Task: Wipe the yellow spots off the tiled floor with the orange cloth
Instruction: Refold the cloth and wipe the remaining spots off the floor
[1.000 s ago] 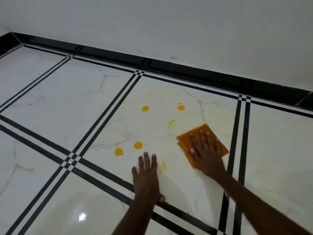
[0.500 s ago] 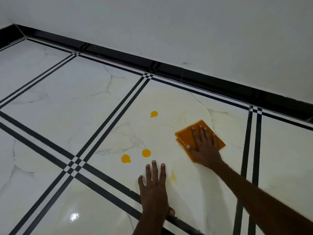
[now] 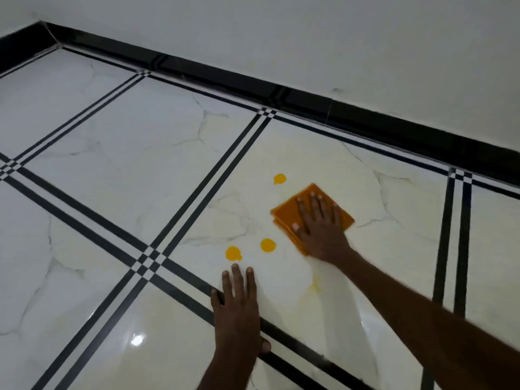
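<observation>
My right hand (image 3: 319,228) presses flat, fingers spread, on the folded orange cloth (image 3: 287,213), which lies on a white marble tile (image 3: 394,249). Three yellow spots show on that tile: one (image 3: 280,179) just beyond the cloth's far-left corner, one (image 3: 268,245) left of the cloth's near edge, and one (image 3: 233,253) further left. A faint yellow smear (image 3: 313,288) lies under my right forearm. My left hand (image 3: 237,311) rests flat on the floor, fingers straight, just short of the two nearer spots.
The floor (image 3: 126,142) is glossy white tile with double black border lines (image 3: 213,178). A black skirting (image 3: 309,99) runs along the white wall (image 3: 281,38) behind. A light glare (image 3: 138,339) shows on the near tile.
The cloth under my right hand has slid left and nearer, towards the remaining spots. The yellow spot and smear at the far right are gone. My left hand stays planted.
</observation>
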Action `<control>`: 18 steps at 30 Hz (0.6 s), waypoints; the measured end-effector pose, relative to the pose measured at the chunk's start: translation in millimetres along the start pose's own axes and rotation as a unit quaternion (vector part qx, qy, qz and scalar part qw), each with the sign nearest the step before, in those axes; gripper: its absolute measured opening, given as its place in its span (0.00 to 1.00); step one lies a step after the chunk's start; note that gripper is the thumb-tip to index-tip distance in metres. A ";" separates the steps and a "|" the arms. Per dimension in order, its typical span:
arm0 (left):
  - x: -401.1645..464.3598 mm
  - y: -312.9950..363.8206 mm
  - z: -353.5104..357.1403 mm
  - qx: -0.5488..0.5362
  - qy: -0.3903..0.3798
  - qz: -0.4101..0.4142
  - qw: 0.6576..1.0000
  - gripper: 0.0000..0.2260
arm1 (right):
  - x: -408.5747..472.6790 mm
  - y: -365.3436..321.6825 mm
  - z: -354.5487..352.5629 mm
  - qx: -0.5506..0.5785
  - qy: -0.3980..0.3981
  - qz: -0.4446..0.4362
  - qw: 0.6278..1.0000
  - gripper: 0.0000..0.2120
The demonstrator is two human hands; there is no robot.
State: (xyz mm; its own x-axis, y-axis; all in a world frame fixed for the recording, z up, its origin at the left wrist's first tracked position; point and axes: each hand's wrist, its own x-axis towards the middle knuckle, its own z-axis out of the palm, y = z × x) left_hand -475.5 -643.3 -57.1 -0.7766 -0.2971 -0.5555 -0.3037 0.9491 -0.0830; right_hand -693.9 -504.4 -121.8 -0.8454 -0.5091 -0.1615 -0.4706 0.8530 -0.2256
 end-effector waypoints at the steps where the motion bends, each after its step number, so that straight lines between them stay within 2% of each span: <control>1: 0.8 -1.4 -2.3 -0.003 0.002 -0.001 1.000 0.65 | -18.1 10.5 2.2 -0.008 -0.002 -0.008 1.000 0.36; 3: 1.2 -2.1 -3.1 -0.008 0.005 -0.003 1.000 0.64 | -23.3 45.6 -7.8 -0.024 0.001 0.015 1.000 0.36; 5: 2.8 0.7 -3.2 -0.012 0.007 -0.004 1.000 0.64 | 13.1 74.8 -28.2 -0.034 0.008 0.078 0.996 0.38; 8: 6.7 3.2 1.0 -0.013 -0.002 -0.014 1.000 0.64 | 97.3 65.9 -53.9 0.012 -0.049 0.139 0.989 0.38; 9: 7.9 4.0 2.7 -0.014 -0.005 -0.016 1.000 0.64 | 119.1 45.9 -51.3 0.022 -0.036 0.134 0.990 0.38; 11: 10.6 3.6 3.6 -0.014 -0.011 -0.017 1.000 0.63 | 141.4 -11.6 -27.3 -0.007 0.051 0.071 0.996 0.40; 12: 10.8 3.0 3.5 -0.012 -0.015 -0.016 1.000 0.64 | 137.9 -42.6 -13.3 -0.016 0.055 0.026 0.998 0.42; 14: 10.2 1.6 2.7 -0.012 -0.030 -0.014 0.999 0.64 | 103.4 -90.5 0.3 -0.022 -0.018 -0.052 0.998 0.41; 16: 9.2 -0.6 -1.1 -0.021 -0.033 -0.011 0.999 0.64 | 61.9 -87.1 0.8 -0.009 -0.032 -0.091 0.995 0.39; 18: 7.5 -3.8 -3.0 -0.031 -0.025 -0.010 0.999 0.64 | 24.8 -45.5 -2.1 -0.021 -0.038 -0.085 0.995 0.38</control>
State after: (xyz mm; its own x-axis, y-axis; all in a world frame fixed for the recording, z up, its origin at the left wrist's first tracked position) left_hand -481.9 -649.4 -58.5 -0.7423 -0.3089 -0.5947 -0.3538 0.9343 -0.0437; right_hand -694.1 -555.6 -113.5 -0.7320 -0.6522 -0.1968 -0.6165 0.7571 -0.2162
